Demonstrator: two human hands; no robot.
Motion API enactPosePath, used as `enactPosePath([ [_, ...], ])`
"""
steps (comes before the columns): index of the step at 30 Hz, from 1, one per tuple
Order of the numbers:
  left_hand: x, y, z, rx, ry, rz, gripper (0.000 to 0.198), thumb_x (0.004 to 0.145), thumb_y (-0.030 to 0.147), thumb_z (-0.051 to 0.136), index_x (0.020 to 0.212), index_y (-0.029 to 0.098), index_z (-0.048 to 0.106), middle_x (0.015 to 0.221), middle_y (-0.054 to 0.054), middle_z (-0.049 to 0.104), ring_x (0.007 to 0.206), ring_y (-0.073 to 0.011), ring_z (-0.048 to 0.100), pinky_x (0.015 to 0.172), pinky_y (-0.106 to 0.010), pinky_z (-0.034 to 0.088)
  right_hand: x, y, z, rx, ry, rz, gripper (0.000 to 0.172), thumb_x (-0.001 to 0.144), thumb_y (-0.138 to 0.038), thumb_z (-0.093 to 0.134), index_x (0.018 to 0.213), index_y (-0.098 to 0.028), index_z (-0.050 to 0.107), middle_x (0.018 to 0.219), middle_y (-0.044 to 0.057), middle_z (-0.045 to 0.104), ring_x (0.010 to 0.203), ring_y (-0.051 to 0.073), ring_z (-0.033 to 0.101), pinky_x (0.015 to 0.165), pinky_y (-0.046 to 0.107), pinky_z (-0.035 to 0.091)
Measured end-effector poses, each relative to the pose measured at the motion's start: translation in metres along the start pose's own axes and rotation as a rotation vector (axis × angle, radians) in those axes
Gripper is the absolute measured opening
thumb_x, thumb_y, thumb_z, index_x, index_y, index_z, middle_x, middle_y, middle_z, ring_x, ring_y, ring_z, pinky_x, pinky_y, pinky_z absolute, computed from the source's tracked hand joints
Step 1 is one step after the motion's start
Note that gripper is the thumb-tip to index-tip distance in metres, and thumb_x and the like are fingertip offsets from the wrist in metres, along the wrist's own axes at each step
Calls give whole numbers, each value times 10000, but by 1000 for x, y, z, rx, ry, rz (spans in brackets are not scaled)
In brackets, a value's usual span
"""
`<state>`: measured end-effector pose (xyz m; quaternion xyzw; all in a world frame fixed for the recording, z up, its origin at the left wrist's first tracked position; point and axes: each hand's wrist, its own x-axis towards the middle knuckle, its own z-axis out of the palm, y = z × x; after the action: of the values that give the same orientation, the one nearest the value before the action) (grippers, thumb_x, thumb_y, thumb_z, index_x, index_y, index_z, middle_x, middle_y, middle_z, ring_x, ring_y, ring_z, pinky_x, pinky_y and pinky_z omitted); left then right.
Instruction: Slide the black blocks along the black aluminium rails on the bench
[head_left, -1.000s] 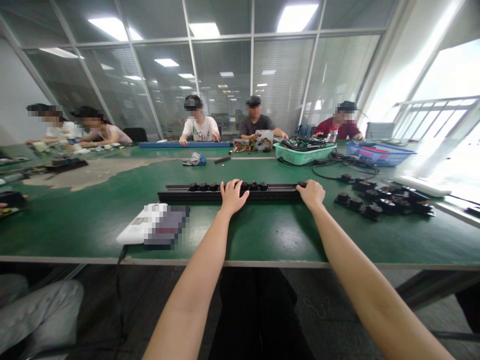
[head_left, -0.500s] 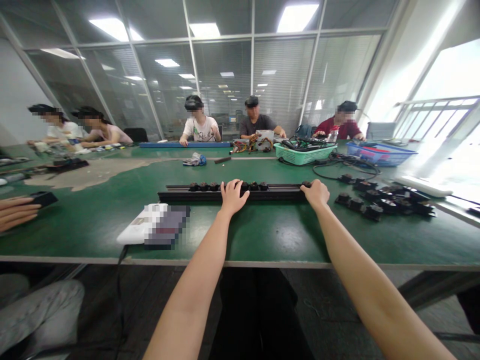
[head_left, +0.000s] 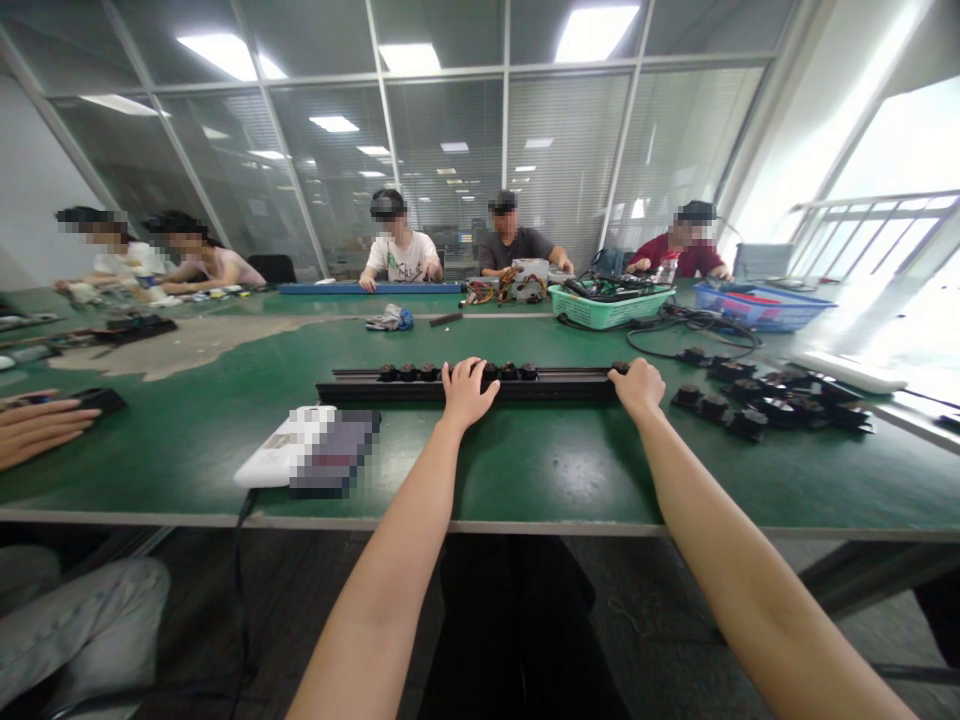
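A long black rail (head_left: pixel 390 393) lies crosswise on the green table, with several round black parts (head_left: pixel 407 372) lined up along it. My left hand (head_left: pixel 469 392) rests over the middle of the rail, its fingers curved around the rail and the parts there. At the rail's right end my right hand (head_left: pixel 640 386) pinches a small black part (head_left: pixel 619 368) between thumb and fingers. To the right of my right hand lies a loose cluster of black parts (head_left: pixel 776 408).
A white device (head_left: pixel 274 455) with a cable and a dark pad lie front left. A co-worker's hand (head_left: pixel 45 428) is at the left edge. Green (head_left: pixel 615 312) and blue (head_left: pixel 780 312) baskets stand farther back, with several people beyond.
My right hand has shifted very slightly to the right at the rail's end. My left hand stays in place. The co-worker's hand and black object at the left have moved a little right.
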<state>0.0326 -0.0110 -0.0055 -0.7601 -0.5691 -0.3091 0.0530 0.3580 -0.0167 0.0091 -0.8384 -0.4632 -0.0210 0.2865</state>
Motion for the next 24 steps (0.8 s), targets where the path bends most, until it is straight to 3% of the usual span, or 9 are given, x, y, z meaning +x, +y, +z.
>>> enactPosePath([
  [24, 1, -1, 2, 19, 8, 10, 482, 1012, 428, 513, 1454, 252, 589, 1555, -87, 548, 1488, -287, 448, 1342, -568, 75, 4, 10, 1, 19, 66, 26, 348, 919, -349, 672, 1135, -76, 687, 1152, 249, 713, 1092, 337, 686, 921, 410, 509],
])
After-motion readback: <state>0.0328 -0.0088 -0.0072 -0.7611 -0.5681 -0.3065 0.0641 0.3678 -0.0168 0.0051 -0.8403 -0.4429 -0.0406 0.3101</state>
